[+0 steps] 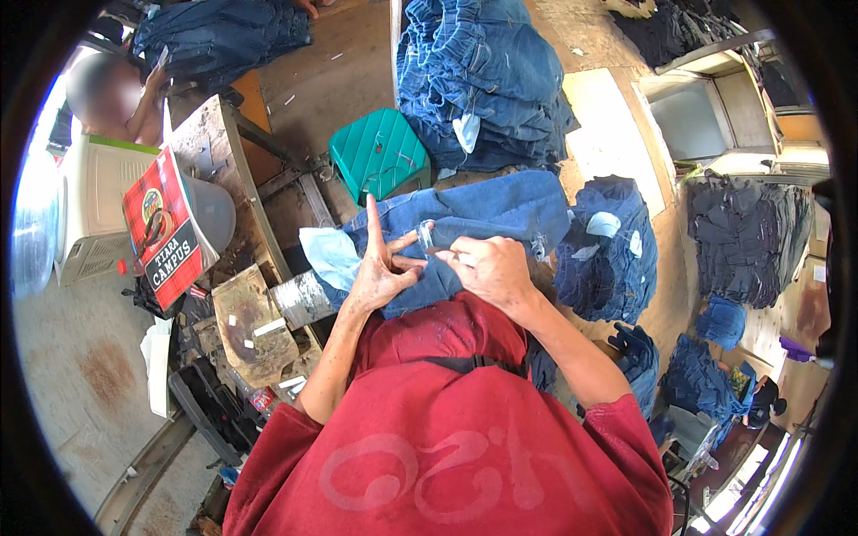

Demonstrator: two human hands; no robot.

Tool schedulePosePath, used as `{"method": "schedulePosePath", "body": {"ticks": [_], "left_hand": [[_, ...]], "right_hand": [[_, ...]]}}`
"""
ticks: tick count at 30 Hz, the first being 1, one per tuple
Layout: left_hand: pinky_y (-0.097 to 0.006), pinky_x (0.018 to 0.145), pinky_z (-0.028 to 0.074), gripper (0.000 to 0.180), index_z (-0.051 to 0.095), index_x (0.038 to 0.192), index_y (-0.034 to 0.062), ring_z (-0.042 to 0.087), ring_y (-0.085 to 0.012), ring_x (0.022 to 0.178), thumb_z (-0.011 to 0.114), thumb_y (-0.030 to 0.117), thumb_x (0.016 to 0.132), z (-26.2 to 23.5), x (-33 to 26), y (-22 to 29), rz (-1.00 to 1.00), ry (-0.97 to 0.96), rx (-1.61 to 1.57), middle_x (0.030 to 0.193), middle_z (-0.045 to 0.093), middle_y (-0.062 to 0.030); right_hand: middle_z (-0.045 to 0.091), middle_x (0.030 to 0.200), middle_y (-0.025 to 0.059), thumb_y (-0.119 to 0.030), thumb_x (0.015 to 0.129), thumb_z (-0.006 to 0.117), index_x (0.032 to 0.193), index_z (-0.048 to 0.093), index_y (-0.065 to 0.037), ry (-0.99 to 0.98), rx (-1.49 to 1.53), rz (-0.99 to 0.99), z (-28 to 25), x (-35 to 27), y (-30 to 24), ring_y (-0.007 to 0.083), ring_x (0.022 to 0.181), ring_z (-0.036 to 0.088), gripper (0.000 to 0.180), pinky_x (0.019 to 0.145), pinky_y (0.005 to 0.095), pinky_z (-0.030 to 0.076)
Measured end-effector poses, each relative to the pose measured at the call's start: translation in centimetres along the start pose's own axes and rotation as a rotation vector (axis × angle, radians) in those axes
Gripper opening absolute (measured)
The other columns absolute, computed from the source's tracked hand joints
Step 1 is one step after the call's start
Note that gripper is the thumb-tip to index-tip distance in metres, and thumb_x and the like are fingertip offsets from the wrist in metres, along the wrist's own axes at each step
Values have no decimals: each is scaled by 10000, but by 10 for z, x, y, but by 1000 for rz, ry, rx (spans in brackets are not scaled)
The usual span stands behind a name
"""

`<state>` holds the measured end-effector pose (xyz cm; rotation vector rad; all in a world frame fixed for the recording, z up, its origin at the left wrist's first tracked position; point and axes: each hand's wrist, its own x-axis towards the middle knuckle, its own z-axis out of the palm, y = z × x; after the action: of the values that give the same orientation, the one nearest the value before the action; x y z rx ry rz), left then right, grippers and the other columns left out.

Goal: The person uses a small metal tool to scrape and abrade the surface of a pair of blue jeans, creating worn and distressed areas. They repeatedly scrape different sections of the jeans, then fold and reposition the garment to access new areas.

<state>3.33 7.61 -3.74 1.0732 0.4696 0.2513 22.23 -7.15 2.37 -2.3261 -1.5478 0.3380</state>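
Note:
Blue denim jeans (509, 201) lie across my lap, a pale blue pocket lining (329, 257) showing at their left end. My left hand (382, 277) is at a folded denim edge, index finger stretched out while the thumb and other fingers close on the cloth. Close beside it, my right hand (493, 272) is closed in a pinch over the same jeans. What its fingertips hold is too small to make out. A small shiny, pale piece (427, 236) shows between the two hands at the denim edge.
Ahead stands a green plastic stool (379, 154), beside a tall denim stack (483, 76). More folded jeans (609, 255) lie to the right, with dark garments (749, 237) beyond. At left, a wooden bench (210, 143) is near a red plaid book (161, 223). Another person (112, 98) sits far left.

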Motion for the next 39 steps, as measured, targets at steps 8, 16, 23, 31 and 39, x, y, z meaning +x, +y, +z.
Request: {"method": "schedulePosePath", "body": {"ticks": [8, 16, 23, 31, 39], "left_hand": [[-298, 822, 631, 1394, -380, 1639, 350, 767, -176, 1033, 631, -194, 849, 0, 2, -1, 24, -13, 26, 1579, 566, -261], [-289, 797, 625, 1393, -367, 1647, 351, 779, -178, 999, 635, -196, 849, -1, 3, -1, 16, -16, 25, 1562, 587, -258], [-314, 800, 628, 1410, -334, 1669, 320, 788, -187, 961, 682, -177, 827, -3, 2, -4, -12, -17, 11, 1525, 602, -298], [-356, 858, 641, 1297, -234, 1714, 266, 791, -199, 920, 716, -93, 907, 14, -42, 5, -325, -112, 114, 1439, 651, -323], [-432, 952, 573, 511, 754, 1267, 117, 699, -320, 1089, 922, 210, 794, 52, -33, -15, 386, 401, 1123, 1229, 775, -87]], "right_hand": [[699, 639, 109, -401, 969, 759, 777, 737, -166, -5, 39, 58, -1, -2, 1, 351, 589, 722, 304, 504, 468, 561], [680, 627, 136, -365, 965, 788, 780, 737, -141, 163, 58, 48, -1, -2, 6, 349, 574, 702, 295, 498, 454, 519], [686, 638, 104, -320, 979, 773, 760, 711, -150, 222, 156, -265, 13, 1, 19, 314, 537, 676, 284, 495, 444, 503], [659, 615, 109, -319, 1021, 758, 841, 705, -138, 279, 136, 103, 4, 2, 60, 343, 572, 693, 261, 500, 440, 487], [732, 783, 178, -251, 1052, 692, 1061, 707, -112, 33, 322, 90, 17, -12, 82, 410, 745, 736, 140, 616, 489, 539]]}}
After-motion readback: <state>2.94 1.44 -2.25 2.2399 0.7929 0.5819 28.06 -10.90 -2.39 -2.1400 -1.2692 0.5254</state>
